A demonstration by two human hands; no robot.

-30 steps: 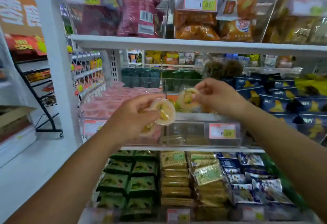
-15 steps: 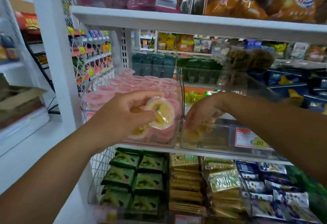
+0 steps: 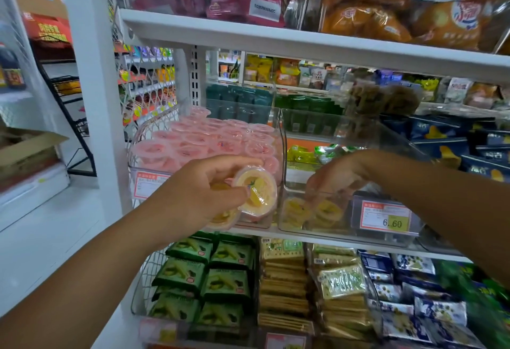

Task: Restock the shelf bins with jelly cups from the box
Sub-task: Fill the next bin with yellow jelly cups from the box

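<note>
My left hand (image 3: pixel 198 194) grips yellow jelly cups (image 3: pixel 256 193) in front of the clear bin (image 3: pixel 277 139) that is full of pink jelly cups (image 3: pixel 209 139); one cup faces me with its printed lid, and others sit under my palm. My right hand (image 3: pixel 335 176) reaches down inside the neighbouring clear bin (image 3: pixel 345 234), fingers curled over the yellow jelly cups (image 3: pixel 311 212) lying at its bottom front. Whether those fingers still hold a cup is hidden by the bin wall and the hand itself.
A price tag reading 6.60 (image 3: pixel 386 217) is clipped to the right bin's front. White shelf boards (image 3: pixel 303 42) run above and below. Green snack packs (image 3: pixel 204 274) and cracker packs (image 3: pixel 284 279) fill the lower shelf. An open cardboard box (image 3: pixel 27 147) stands at far left.
My right hand went from holding a yellow cup up at bin height to reaching down into the right bin. The left hand kept its cups. The view moved closer and lower.
</note>
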